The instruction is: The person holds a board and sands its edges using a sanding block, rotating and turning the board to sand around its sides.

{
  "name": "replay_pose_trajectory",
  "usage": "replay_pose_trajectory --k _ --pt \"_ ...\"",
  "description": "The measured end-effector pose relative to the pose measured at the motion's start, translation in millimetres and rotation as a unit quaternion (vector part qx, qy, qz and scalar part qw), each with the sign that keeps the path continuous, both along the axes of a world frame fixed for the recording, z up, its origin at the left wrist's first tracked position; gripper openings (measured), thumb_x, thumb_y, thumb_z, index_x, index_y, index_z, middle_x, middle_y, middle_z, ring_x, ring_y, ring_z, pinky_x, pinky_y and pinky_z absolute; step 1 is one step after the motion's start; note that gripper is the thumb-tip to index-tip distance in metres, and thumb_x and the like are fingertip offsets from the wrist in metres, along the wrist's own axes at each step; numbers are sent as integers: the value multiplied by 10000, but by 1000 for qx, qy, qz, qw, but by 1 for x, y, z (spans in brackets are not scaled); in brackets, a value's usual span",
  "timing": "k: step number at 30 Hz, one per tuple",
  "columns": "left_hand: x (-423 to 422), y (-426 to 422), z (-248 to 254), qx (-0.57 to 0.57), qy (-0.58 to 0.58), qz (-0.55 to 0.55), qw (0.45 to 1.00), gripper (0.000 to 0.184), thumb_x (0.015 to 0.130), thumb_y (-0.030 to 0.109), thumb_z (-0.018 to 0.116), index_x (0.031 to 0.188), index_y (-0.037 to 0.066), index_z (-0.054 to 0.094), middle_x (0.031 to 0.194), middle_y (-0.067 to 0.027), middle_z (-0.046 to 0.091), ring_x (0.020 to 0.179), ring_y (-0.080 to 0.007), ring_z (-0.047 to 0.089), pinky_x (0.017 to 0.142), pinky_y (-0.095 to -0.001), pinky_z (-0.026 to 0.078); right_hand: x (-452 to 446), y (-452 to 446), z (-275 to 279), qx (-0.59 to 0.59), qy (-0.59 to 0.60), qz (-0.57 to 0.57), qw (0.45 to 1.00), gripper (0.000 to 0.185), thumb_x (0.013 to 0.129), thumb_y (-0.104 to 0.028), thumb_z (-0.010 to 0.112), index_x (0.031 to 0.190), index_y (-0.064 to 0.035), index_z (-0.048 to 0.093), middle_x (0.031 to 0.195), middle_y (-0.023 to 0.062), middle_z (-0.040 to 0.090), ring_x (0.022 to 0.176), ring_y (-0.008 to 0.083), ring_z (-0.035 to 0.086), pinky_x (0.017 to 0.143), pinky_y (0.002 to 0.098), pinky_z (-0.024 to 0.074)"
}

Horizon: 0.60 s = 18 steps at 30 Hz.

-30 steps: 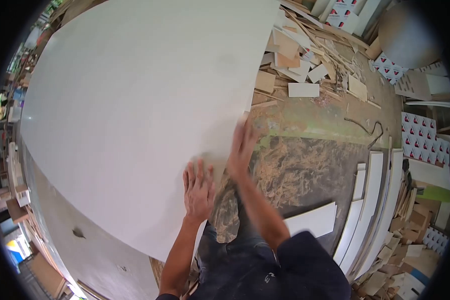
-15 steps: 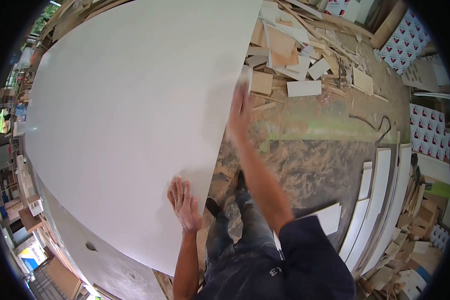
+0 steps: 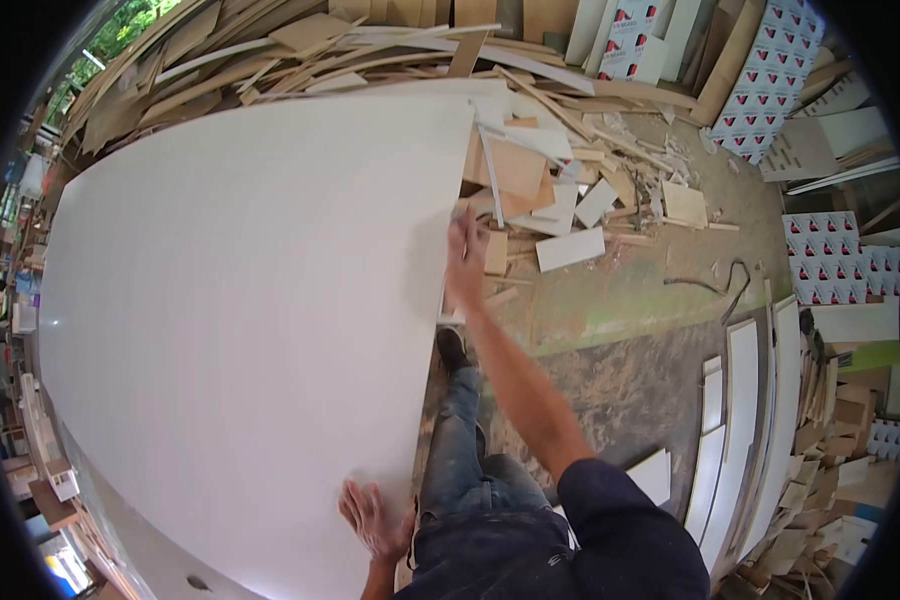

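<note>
A large white board (image 3: 240,300) fills the left and middle of the view, lying flat at about waist height. My left hand (image 3: 375,515) rests on it near its right edge, fingers spread and thumb pointing toward that edge. Farther along the same edge, my right hand (image 3: 465,260) is closed with its fingers bent at the board's rim. Its fingertips are slightly blurred, and whatever part of it lies under the board is hidden.
Offcuts (image 3: 510,170) lie heaped beyond the board's far right corner. Long wood strips (image 3: 300,60) are piled behind it. White panels (image 3: 740,400) lie on the dusty floor (image 3: 610,380) at right, near a dark cable (image 3: 735,285). My shoe (image 3: 452,350) stands beside the board.
My view has shifted forward along the board, showing more of the wood pile behind. One leg has stepped ahead. My right hand's fingers, stretched and blurred before, are now bent at the edge.
</note>
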<state>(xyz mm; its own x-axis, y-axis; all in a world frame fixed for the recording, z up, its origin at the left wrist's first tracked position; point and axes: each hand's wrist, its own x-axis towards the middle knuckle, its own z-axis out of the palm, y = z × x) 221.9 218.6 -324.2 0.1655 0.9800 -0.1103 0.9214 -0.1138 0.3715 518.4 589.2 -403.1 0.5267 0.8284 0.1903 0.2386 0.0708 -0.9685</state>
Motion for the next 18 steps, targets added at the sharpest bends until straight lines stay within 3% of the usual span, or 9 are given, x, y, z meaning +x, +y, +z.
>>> replay_pose_trajectory --k 5,8,11,12,13,15,16,17,18 --pt "-8 -7 -2 -42 36 -4 998 917 883 624 581 1594 141 262 1616 -309 174 1480 -528 166 1161 -672 113 114 191 -1 -88 -40 -13 995 619 1055 -401 487 1515 1 388 1269 216 536 1180 296 528 1010 385 424" --pt "-10 -11 -6 -34 48 5 998 920 880 646 575 1593 152 267 1609 -318 189 1476 -529 178 1151 -679 134 124 237 -23 21 -46 -14 999 578 1058 -359 480 1481 31 425 1232 190 591 1197 264 535 1010 369 428" --pt "-7 -7 -11 -52 81 11 995 943 865 652 580 1601 179 229 1605 -319 185 1467 -537 183 1142 -687 141 86 148 23 -65 138 5 988 519 1070 -307 453 1485 5 436 1360 161 571 1200 235 545 1035 361 418" --pt "-7 -9 -10 -56 101 6 993 959 856 650 587 1604 189 205 1602 -318 186 1460 -544 187 1135 -694 143 68 111 1 -43 23 -5 999 531 1077 -310 438 1532 -41 383 1402 157 530 1227 237 530 1053 360 407" --pt "-6 -10 -10 -61 120 2 991 976 846 649 593 1608 200 180 1599 -317 187 1452 -550 191 1128 -702 146 42 59 5 -79 170 27 982 604 1077 -370 443 1542 -2 328 1523 175 443 1377 210 450 1120 319 364" --pt "-1 -7 -10 -56 115 10 992 968 855 649 591 1608 195 187 1610 -305 173 1462 -546 173 1139 -697 130 -16 -54 16 -140 85 40 986 592 1087 -310 416 1579 -30 244 1576 157 385 1464 249 332 1211 381 190" --pt "0 -6 -9 -48 111 13 993 960 864 650 589 1609 189 195 1621 -294 159 1471 -543 155 1150 -692 114 -42 -111 -2 -171 9 46 984 584 1090 -297 404 1588 -45 231 1469 145 478 1373 271 409 1225 420 94" --pt "1 -6 -10 -65 106 23 992 984 853 685 578 1614 221 159 1630 -291 124 1480 -536 133 1147 -700 103 -49 -147 19 -166 -4 109 980 591 1086 -270 435 1591 -46 226 1279 115 487 1067 214 541 1092 400 379" --pt "-1 -4 -14 -63 109 38 991 984 853 685 578 1614 221 159 1630 -291 124 1480 -536 133 1147 -700 103 -51 -160 39 -162 -3 123 979 591 1086 -270 435 1591 -46 226 1279 115 487 1067 214 541 1092 400 379"
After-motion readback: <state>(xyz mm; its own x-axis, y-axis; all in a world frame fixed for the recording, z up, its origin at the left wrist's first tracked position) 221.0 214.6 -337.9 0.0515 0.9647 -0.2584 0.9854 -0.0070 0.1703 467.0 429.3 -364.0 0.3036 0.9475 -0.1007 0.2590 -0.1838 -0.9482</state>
